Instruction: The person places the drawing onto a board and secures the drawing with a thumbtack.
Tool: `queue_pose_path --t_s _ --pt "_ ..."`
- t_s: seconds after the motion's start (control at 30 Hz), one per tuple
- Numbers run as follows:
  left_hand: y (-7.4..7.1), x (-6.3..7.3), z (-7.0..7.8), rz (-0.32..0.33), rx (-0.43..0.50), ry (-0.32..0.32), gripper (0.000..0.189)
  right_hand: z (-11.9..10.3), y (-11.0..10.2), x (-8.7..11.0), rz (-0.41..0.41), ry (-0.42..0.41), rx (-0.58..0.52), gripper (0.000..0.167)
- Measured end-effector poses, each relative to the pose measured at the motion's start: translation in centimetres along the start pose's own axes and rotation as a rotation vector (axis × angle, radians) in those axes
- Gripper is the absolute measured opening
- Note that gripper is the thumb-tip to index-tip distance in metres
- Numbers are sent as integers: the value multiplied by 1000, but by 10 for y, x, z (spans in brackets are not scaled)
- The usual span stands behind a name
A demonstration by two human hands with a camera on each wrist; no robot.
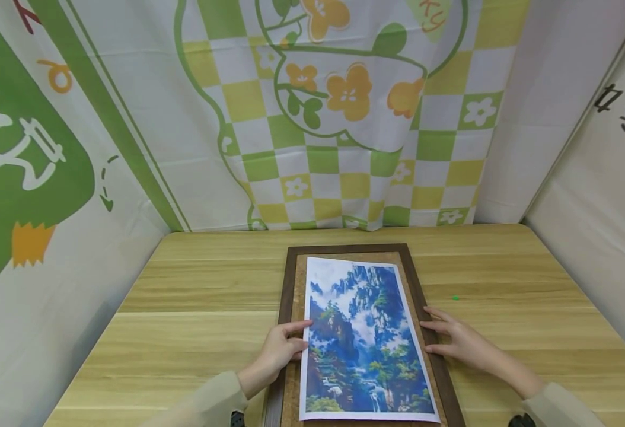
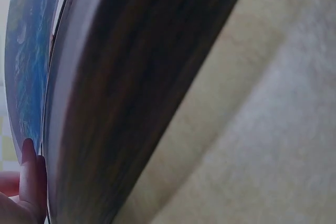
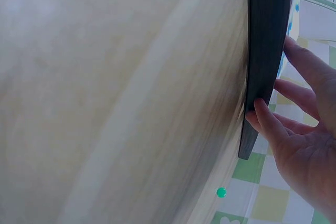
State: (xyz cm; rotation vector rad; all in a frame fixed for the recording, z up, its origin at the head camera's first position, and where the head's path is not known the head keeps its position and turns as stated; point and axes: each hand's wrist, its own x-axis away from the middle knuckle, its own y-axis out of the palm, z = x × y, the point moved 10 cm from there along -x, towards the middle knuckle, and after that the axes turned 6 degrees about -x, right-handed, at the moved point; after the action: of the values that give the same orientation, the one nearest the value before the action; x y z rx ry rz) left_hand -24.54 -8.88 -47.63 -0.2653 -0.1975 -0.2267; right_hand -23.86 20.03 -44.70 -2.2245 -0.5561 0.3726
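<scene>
A printed mountain landscape picture (image 1: 366,350) on white-edged paper lies over a cork board (image 1: 295,379) with a dark brown wooden frame. With its fingertips, my left hand (image 1: 274,354) pinches the picture's left edge; the left wrist view shows the paper's edge (image 2: 26,66) standing off the board. On the other side, my right hand (image 1: 459,338) rests its spread fingertips on the right strip of the frame (image 3: 268,40). Its fingers (image 3: 302,59) are loosely bent and do not wrap round the frame.
A small green round piece (image 1: 455,298) lies on the wooden table (image 1: 195,350), right of the board. Behind stands a curtain (image 1: 328,178) with green and yellow checks. Printed white cloth walls (image 1: 104,261) rise at both sides.
</scene>
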Motion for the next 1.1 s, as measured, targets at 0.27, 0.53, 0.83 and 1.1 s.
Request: queue_pose_path --t_s 0.27,0.53,0.83,1.1 --pt "1 -2 -4 -1 -32 -9 41 5 3 1 -22 29 -15 50" --pt "1 -2 -2 12 -56 -14 41 5 3 1 -16 28 -19 50" --pt "0 -3 6 10 -97 41 41 7 3 0 -13 37 -13 49" --pt "-1 -6 15 4 -267 106 40 4 1 0 -2 21 -3 48"
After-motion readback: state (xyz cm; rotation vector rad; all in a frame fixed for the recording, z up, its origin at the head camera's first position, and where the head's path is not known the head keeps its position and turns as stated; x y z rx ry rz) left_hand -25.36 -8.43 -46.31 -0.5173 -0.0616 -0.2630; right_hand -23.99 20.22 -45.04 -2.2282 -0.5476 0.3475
